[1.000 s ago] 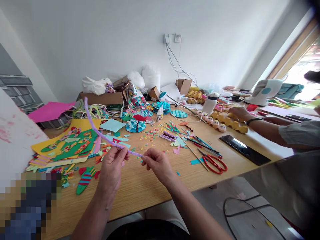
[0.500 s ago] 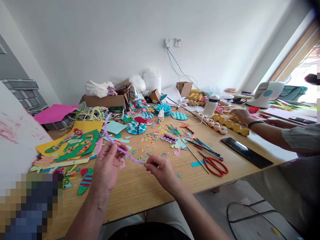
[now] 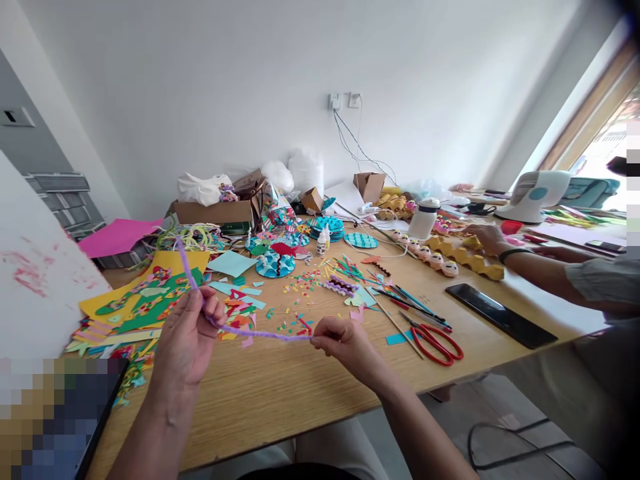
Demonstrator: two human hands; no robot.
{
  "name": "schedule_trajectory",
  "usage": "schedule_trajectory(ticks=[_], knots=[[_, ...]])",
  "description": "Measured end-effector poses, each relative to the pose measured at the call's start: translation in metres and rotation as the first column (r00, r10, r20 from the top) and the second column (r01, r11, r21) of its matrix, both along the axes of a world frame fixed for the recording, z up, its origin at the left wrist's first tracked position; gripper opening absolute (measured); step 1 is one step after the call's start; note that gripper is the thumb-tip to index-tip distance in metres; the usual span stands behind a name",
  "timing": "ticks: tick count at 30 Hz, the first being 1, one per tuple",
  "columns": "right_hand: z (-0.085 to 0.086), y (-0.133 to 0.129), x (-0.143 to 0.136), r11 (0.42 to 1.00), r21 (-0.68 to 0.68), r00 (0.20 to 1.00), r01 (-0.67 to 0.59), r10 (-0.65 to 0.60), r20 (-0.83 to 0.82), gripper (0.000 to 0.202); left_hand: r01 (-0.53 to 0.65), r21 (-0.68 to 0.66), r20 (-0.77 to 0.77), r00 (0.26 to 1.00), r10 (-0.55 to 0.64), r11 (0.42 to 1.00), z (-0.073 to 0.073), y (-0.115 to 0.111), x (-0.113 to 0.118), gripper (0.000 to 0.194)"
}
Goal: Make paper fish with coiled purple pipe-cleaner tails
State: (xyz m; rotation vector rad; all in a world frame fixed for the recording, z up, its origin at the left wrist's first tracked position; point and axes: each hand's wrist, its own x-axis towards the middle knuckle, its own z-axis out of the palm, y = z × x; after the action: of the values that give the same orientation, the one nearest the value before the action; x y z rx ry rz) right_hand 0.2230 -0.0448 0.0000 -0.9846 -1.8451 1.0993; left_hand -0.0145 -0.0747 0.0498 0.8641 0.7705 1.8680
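Note:
A fuzzy purple pipe cleaner [image 3: 265,334] stretches between my two hands above the front of the table. My left hand [image 3: 190,333] pinches it partway along, and its free end sticks up and bends to the left. At the other end, the fingertips of my right hand [image 3: 343,343] are closed on the tip. Beyond my hands lie small coloured paper scraps [image 3: 300,283] and a bundle of purple and brown pipe cleaners [image 3: 341,285]. A blue paper-plate piece [image 3: 275,265] with a red shape on top stands farther back.
Red-handled scissors [image 3: 437,343], a wooden stick [image 3: 395,322] and a black phone [image 3: 500,315] lie to the right. Green and yellow craft sheets [image 3: 165,300] are at left. Another person's arm [image 3: 535,263] reaches over yellow egg-carton strips [image 3: 480,265]. A white bottle [image 3: 424,219] stands behind.
My hands have moved apart, left hand leftward and right hand rightward, so a longer, straighter stretch of pipe cleaner shows between them. The camera view has shifted slightly.

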Motion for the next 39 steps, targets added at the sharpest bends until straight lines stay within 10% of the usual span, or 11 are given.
schedule_trajectory(ticks=[11, 39], knots=[[0.056, 0.005, -0.019, 0.95, -0.268, 0.719, -0.163, -0.071, -0.691, 0.026, 0.159, -0.25, -0.283, 0.931, -0.229, 0.955, -0.018, -0.014, 0.016, 0.024], [0.054, 0.025, -0.044, 0.948, -0.233, 0.773, -0.217, 0.021, -0.634, 0.022, 0.181, -0.381, -0.398, 0.853, -0.338, 0.907, -0.026, -0.005, 0.037, 0.032]])
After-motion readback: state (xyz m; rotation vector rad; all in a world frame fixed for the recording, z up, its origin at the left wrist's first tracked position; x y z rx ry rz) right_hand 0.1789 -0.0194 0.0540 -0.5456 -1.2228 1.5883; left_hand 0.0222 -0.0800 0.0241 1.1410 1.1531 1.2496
